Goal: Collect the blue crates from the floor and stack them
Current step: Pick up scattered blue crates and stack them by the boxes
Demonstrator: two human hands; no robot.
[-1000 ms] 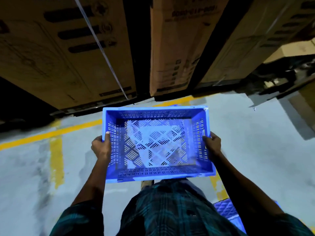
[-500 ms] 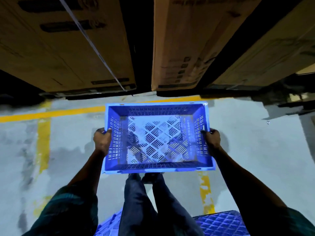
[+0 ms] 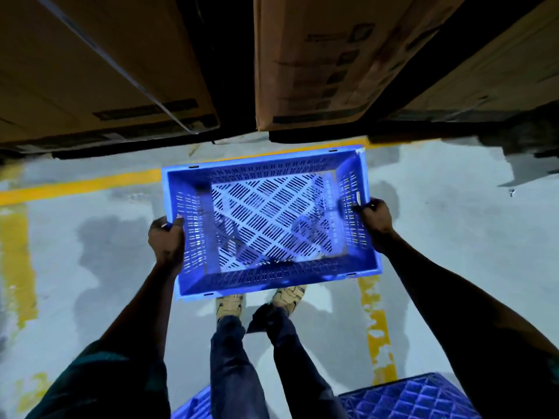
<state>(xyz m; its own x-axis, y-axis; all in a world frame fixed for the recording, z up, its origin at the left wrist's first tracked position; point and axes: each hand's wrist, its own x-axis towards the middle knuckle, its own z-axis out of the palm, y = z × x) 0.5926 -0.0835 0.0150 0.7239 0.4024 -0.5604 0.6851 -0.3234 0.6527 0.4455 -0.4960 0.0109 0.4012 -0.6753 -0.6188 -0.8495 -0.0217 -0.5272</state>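
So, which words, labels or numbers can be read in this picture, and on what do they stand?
None can be read.
Right cardboard box: printed lines, too blurred.
Left cardboard box: dark label strips, no legible text.
Blue crate: no writing shows.

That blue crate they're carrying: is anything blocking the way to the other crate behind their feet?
The person's own legs stand between the held crate and the other blue crate at the bottom edge. Both hands grip it.

The grey floor (image 3: 453,237) bears yellow lines (image 3: 81,184), large cardboard boxes (image 3: 99,71), and seemingly another blue crate (image 3: 408,400).
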